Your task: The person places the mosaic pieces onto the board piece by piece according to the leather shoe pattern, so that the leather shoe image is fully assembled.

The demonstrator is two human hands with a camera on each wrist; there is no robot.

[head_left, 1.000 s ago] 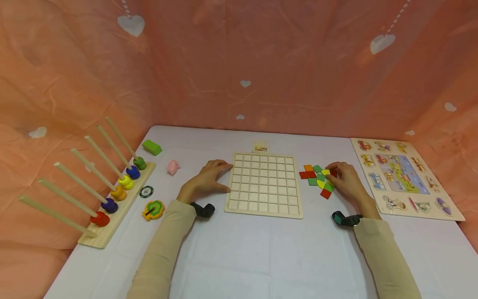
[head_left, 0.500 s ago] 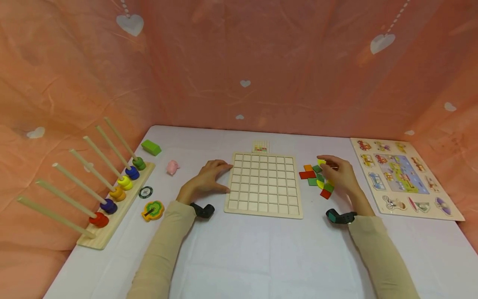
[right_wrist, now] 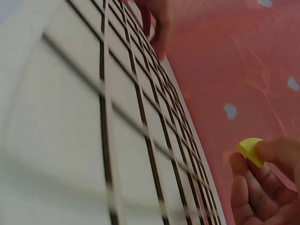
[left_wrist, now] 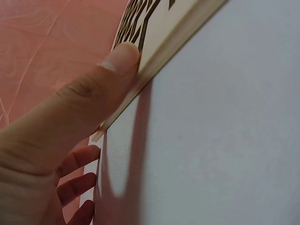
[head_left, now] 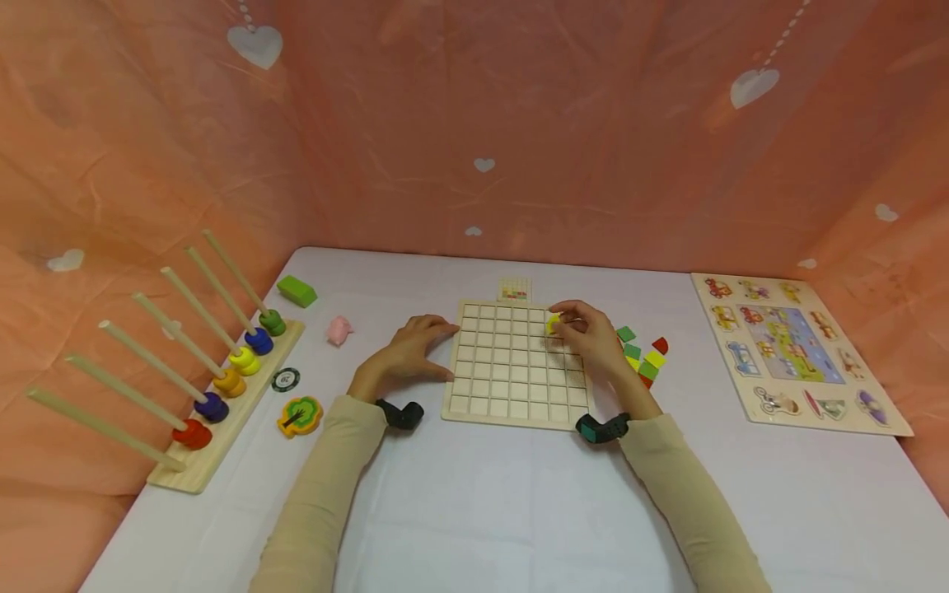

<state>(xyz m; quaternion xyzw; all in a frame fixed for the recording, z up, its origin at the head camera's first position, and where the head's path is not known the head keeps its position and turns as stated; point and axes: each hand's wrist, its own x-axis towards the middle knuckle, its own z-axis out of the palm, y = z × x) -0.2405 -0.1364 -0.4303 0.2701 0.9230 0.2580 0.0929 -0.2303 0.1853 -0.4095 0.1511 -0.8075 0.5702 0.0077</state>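
Observation:
A square wooden grid board lies on the white table. My left hand rests at its left side, fingers spread; in the left wrist view the thumb touches the board's rim. Above the board's far right part, my right hand pinches a yellow piece between thumb and fingers. In the right wrist view the yellow piece shows a curved edge and stands clear of the grid. Loose coloured tiles, green, yellow and red, lie right of the board, partly hidden by the right hand.
A small pattern card lies behind the board. At left stand a peg rack with coloured rings, a green block, a pink pig, a chip and a tree piece. A picture puzzle lies at right.
My right hand picked the yellow piece up from the tile pile and moved left with it over the board. The left hand stays at the board's left edge.

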